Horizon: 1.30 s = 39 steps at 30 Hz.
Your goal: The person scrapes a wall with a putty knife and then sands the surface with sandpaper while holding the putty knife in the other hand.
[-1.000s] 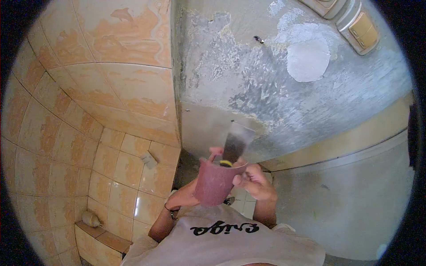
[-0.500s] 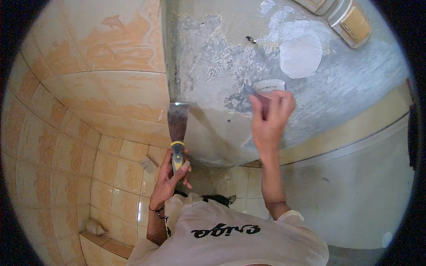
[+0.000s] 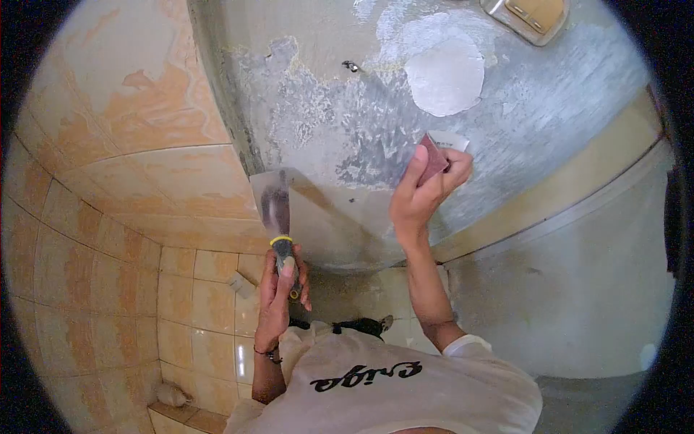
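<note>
My left hand (image 3: pixel 272 307) is wrapped round the grey and yellow handle of a putty knife (image 3: pixel 273 206), whose wide metal blade points up beside the edge of the tiled wall. In my right hand (image 3: pixel 419 206) is a folded piece of sandpaper (image 3: pixel 432 160), pinched between thumb and fingers. Its reddish-brown grit side faces me, and a pale printed backing shows behind the fingers. The sandpaper overlaps the patchy grey wall (image 3: pixel 311 116) in this view. Above it on that wall is a round white patch (image 3: pixel 446 76).
A small metal fitting (image 3: pixel 350 66) sticks out of the grey wall. At the top right is a beige fixture (image 3: pixel 535 16). Orange-patterned tiles (image 3: pixel 144 94) cover the left side. A small pale piece (image 3: pixel 241 284) lies on the tiles, and a rounded object (image 3: pixel 173 395) rests on a ledge.
The view has shifted, with the wall moving left and up in it. My right hand has turned, showing the sandpaper's grit face. The putty knife's blade has turned its broad face toward me.
</note>
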### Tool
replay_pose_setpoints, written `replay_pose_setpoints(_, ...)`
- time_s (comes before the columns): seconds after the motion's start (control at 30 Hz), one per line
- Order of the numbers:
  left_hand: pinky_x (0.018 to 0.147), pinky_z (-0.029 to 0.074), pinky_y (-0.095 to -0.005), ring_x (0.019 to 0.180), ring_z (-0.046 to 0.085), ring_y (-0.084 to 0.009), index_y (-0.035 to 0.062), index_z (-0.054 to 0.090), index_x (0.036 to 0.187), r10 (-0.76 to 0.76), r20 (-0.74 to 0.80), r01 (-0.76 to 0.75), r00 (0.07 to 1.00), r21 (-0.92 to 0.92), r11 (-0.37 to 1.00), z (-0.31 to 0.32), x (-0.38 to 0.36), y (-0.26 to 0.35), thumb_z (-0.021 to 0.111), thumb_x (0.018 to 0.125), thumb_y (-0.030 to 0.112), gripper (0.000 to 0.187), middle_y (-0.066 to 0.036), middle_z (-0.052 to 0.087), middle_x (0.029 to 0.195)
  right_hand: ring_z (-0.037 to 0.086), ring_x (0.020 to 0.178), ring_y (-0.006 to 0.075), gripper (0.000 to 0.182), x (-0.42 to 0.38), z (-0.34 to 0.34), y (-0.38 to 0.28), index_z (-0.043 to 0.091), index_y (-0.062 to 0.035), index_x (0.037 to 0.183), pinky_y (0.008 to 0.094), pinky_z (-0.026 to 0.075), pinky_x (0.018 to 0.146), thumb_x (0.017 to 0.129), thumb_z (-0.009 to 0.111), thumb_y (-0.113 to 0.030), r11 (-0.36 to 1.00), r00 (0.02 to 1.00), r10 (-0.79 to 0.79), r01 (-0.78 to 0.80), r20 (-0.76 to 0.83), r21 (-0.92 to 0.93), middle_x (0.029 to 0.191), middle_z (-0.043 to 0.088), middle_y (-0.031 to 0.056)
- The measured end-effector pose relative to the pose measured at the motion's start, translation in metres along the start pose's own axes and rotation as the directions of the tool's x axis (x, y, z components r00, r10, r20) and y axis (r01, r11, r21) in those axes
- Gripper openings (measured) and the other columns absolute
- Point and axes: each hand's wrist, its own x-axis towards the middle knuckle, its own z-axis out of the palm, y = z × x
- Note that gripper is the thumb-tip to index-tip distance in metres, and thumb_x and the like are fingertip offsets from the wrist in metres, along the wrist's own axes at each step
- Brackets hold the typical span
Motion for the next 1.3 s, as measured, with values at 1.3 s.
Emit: replay_pose_setpoints(1.3, 0.051, 0.038, -0.0218, 0.059, 0.044, -0.0047, 0.0062, 0.048, 0.128, 0.159, -0.200, -0.090, 0.967, 0.314, 0.945, 0.019, 0.019, -0.003, 0.054, 0.106, 0.021, 0.026, 0.003, 0.048, 0.076, 0.064, 0.091, 0.0353, 0.029, 0.000, -0.017, 0.008, 0.068, 0.0011, 0.107, 0.0443, 0.039, 0.087, 0.102, 0.060, -0.027, 0.967, 0.989, 0.141, -0.130, 0.033, -0.219, 0.098, 0.070, 0.0166)
